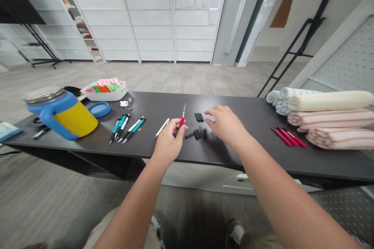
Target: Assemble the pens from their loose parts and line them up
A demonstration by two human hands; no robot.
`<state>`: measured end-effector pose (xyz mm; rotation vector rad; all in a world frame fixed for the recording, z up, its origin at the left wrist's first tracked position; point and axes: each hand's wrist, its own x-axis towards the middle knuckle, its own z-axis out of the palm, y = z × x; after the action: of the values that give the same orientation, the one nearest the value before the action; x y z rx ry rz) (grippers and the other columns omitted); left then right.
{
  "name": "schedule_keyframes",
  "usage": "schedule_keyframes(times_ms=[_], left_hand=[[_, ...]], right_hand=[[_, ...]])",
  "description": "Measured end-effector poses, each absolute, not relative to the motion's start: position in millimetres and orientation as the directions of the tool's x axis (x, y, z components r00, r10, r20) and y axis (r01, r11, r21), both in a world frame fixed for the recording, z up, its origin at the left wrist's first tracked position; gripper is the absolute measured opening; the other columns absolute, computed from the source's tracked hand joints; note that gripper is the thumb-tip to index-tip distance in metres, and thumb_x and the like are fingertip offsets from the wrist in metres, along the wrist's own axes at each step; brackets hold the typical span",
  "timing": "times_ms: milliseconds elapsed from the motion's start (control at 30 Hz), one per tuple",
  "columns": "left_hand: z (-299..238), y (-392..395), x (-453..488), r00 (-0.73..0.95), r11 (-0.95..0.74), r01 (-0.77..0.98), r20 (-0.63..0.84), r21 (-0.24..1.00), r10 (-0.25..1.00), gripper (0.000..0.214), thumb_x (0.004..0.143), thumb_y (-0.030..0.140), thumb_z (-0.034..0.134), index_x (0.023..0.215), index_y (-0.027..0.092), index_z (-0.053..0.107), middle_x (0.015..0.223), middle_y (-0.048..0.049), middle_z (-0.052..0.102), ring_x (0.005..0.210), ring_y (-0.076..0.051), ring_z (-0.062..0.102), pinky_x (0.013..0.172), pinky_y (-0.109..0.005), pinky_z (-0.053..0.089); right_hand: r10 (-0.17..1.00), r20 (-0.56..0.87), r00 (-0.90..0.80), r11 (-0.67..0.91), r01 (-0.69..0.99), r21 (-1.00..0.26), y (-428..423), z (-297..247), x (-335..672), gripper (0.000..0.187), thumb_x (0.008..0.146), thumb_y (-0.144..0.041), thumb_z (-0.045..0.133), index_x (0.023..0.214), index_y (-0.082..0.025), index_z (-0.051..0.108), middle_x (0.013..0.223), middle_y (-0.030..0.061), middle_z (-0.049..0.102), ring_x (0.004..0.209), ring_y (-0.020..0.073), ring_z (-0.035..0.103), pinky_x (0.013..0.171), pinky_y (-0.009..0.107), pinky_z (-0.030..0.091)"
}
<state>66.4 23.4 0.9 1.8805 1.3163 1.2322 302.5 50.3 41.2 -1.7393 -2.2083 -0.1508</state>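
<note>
My left hand pinches a red pen barrel upright, with a thin silvery part sticking out of its top. Over the table to the right, my right hand is open, thumb and fingers apart, holding nothing. Close to its fingertips lies a row of short black grip sleeves. More loose black sleeves are scattered nearer to me, between the two hands. A tiny part, perhaps a spring, rests between the groups. Thin white sticks, possibly refills, lie left of my left hand.
Teal, white and black pens lie to the left, near a blue lid, a blue-yellow mug and a white basket of colourful packets. Red pens and rolled towels are at the right of the dark table.
</note>
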Motion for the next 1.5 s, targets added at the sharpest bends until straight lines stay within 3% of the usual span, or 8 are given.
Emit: schedule_keyframes(times_ms=[100,300,733,867,1000,1200,1367,1500], left_hand=[[2.2,23.2,65.6,0.104,-0.375,0.409,0.366,0.832,0.925,0.02,0.104,0.029,0.056,0.12,0.025,0.067,0.11,-0.0035,0.081,0.098,-0.019,0.073,0.095,-0.034,0.054],[3.0,23.8,64.0,0.105,-0.361,0.385,0.349,0.849,0.931,0.019,0.104,0.03,0.057,0.119,0.025,0.067,0.11,-0.0031,0.081,0.096,-0.018,0.072,0.092,-0.033,0.052],[2.0,23.9,62.2,0.118,-0.388,0.372,0.371,0.843,0.921,0.017,0.103,0.028,0.056,0.117,0.025,0.067,0.11,-0.0038,0.081,0.097,-0.019,0.074,0.091,-0.034,0.055],[1.8,24.4,63.6,0.149,-0.421,0.428,0.396,0.8,0.906,0.017,0.103,0.027,0.057,0.116,0.025,0.068,0.109,-0.0048,0.08,0.101,-0.021,0.075,0.093,-0.036,0.056],[0.3,23.7,66.7,0.184,-0.451,0.471,0.416,0.758,0.891,0.017,0.103,0.026,0.057,0.117,0.025,0.067,0.11,-0.0054,0.079,0.107,-0.023,0.074,0.096,-0.039,0.056],[1.2,21.1,68.6,0.206,-0.461,0.542,0.421,0.703,0.883,0.016,0.104,0.028,0.055,0.117,0.025,0.066,0.109,-0.0057,0.078,0.105,-0.023,0.074,0.094,-0.039,0.056],[2.2,21.2,68.7,0.213,-0.455,0.568,0.411,0.686,0.886,0.017,0.105,0.029,0.055,0.118,0.025,0.066,0.109,-0.0051,0.079,0.106,-0.023,0.073,0.093,-0.038,0.055],[1.8,21.3,70.0,0.245,-0.487,0.602,0.434,0.633,0.867,0.019,0.106,0.03,0.055,0.119,0.025,0.067,0.111,-0.0061,0.078,0.105,-0.025,0.072,0.091,-0.038,0.055]], right_hand=[[0.939,0.029,-0.343,0.344,0.939,-0.01,87.0,60.7,304.0,0.044,0.091,-0.025,0.077,0.134,-0.019,0.074,0.139,0.0151,0.07,0.127,0.0369,0.063,0.109,0.047,0.048],[0.898,-0.13,-0.42,0.418,0.907,-0.041,128.1,64.8,301.0,0.06,0.079,-0.025,0.089,0.137,-0.026,0.074,0.132,0.008,0.077,0.12,0.0299,0.072,0.101,0.035,0.054],[0.945,0.099,-0.312,0.327,0.906,-0.268,106.1,68.4,318.8,0.037,0.09,-0.039,0.078,0.124,-0.026,0.08,0.098,0.0049,0.082,0.083,0.0229,0.077,0.081,0.037,0.063],[0.918,0.341,-0.201,0.389,0.619,-0.683,50.2,62.2,320.3,0.029,0.094,-0.049,0.074,0.11,-0.027,0.085,0.117,0.0072,0.079,0.097,0.0234,0.076,0.089,0.039,0.063],[0.972,0.234,0.001,0.232,0.139,-0.963,-1.2,33.0,308.0,0.037,0.09,-0.056,0.08,0.106,-0.024,0.083,0.107,0.0076,0.08,0.094,0.022,0.075,0.096,0.044,0.064],[0.991,0.036,0.13,0.088,-0.416,-0.905,-25.6,-0.4,299.6,0.034,0.086,-0.052,0.087,0.101,-0.023,0.079,0.107,0.0044,0.077,0.089,0.0122,0.072,0.091,0.027,0.064],[0.974,0.091,0.209,0.163,-0.361,-0.918,-19.4,-2.4,305.3,0.037,0.083,-0.055,0.088,0.092,-0.021,0.074,0.096,0.002,0.074,0.07,0.0089,0.065,0.069,0.022,0.061],[0.943,0.239,0.231,0.234,0.05,-0.971,-15.1,1.2,312.6,0.035,0.092,-0.056,0.078,0.093,-0.021,0.074,0.088,0.0035,0.075,0.067,0.0142,0.068,0.07,0.03,0.059]])
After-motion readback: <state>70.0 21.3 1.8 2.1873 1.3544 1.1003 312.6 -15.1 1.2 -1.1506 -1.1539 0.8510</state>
